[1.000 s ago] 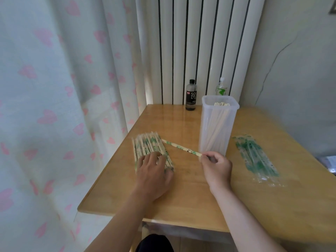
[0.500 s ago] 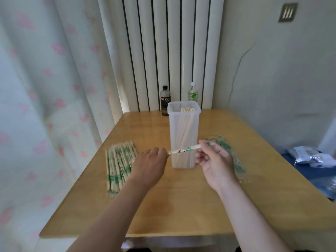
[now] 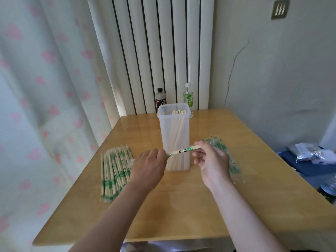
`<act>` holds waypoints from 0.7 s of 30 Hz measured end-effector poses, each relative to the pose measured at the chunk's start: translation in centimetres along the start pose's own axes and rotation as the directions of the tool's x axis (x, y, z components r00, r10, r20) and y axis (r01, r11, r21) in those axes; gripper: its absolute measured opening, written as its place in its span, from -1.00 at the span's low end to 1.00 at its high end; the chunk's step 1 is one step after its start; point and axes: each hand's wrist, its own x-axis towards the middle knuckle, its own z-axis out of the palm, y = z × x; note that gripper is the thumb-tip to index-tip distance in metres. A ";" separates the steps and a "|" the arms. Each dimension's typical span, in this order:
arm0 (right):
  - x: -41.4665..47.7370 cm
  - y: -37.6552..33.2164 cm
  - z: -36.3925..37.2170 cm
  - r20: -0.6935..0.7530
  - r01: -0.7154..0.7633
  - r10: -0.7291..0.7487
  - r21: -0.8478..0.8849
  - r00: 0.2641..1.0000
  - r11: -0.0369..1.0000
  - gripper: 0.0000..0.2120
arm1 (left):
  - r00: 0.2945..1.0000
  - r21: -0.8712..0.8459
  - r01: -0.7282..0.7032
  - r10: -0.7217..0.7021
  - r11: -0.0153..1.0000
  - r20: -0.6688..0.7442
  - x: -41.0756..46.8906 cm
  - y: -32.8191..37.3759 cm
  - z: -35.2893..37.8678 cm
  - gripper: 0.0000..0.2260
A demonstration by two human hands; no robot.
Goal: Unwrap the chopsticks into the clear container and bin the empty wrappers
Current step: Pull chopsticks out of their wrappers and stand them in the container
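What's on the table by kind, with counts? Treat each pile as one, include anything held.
bottles: 2, black bottle and green-label bottle
clear container: 1
wrapped chopstick pile: 1
empty wrapper pile: 1
wrapped chopsticks held between left hand and right hand: 1
total: 6

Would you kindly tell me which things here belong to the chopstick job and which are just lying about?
Job: green-printed wrapped chopstick pair held by left hand and right hand; pile of wrapped chopsticks; tall clear plastic container; heap of empty green-printed wrappers.
Lying about: dark black-capped bottle; clear green-labelled bottle; silvery packets.
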 end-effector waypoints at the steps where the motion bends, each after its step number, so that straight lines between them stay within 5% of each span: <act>1: 0.1 -0.2 -0.1 -0.003 0.001 -0.001 0.012 1.000 1.000 -0.88 | 1.000 -0.001 -0.006 0.006 1.000 -0.004 0.1 -0.1 0.1 -0.72; 10: -0.8 0.4 0.9 0.067 -0.019 0.021 -0.031 0.997 0.999 -0.88 | 0.998 0.022 -0.012 0.013 1.000 -0.061 0.9 0.9 -0.6 -0.82; 21: -1.0 0.6 1.0 0.072 -0.025 0.025 0.000 0.997 1.000 -0.87 | 1.000 0.058 -0.005 0.003 0.998 0.020 0.7 0.5 -1.0 -0.68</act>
